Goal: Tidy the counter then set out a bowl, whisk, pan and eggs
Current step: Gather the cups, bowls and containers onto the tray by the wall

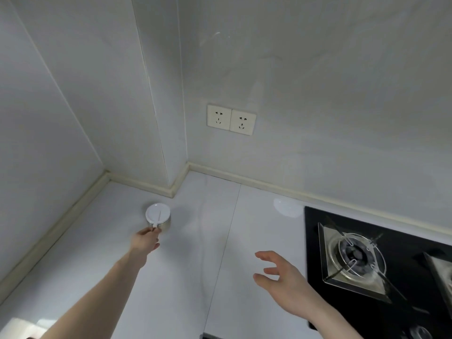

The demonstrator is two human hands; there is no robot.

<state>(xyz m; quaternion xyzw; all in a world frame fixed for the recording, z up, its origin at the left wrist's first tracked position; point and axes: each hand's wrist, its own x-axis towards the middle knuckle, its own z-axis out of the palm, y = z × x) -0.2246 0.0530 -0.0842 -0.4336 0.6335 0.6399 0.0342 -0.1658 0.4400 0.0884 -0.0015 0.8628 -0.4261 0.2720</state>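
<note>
A small round container with a white lid [158, 213] and a shiny metal body stands on the white counter [195, 253] near the back left corner. A thin white handle lies across the lid and sticks out toward me. My left hand [144, 241] reaches out to it, with the fingertips pinched on the end of that handle. My right hand [281, 280] hovers above the counter's middle, fingers spread and holding nothing. No bowl, whisk, pan or eggs are in view.
A black glass gas hob [396, 263] with a steel burner [357, 254] fills the right side. A double wall socket [231, 119] sits on the back wall. A cream sealing strip runs along the wall base. The wall juts out behind the container.
</note>
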